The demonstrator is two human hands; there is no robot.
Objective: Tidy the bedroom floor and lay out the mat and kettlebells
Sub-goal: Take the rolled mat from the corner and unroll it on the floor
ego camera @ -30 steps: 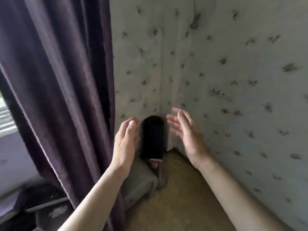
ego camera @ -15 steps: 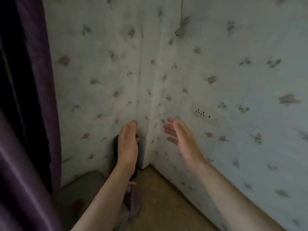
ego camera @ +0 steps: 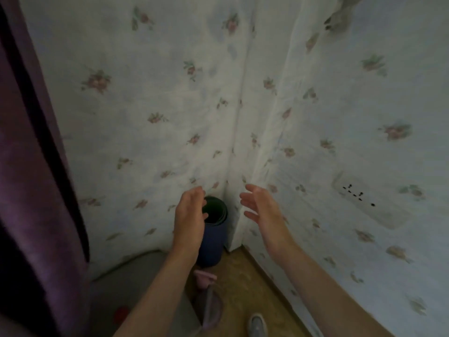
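Step in hand: fetching the rolled mat (ego camera: 213, 237), judged from the pose of both hands. The mat stands upright on end in the corner of the room, against the flowered wallpaper (ego camera: 150, 113); its outer face is dark blue, and the open top shows a spiral of darker, greenish layers around a hollow core. The left hand (ego camera: 190, 218) is at the mat's upper left side, fingers loosely curved over the rim; whether it touches the roll cannot be told. The right hand (ego camera: 263, 211) hangs to the right of the mat, clear of it, palm turned inward and fingers spread, holding nothing. The next move, as a judgement, calls for both palms to close on opposite sides of the roll and lift it straight up, clear of the pink object (ego camera: 205, 278) lying on the floor just in front of the mat's base. Left of the mat hangs a purple curtain (ego camera: 36, 190). No kettlebell is seen.
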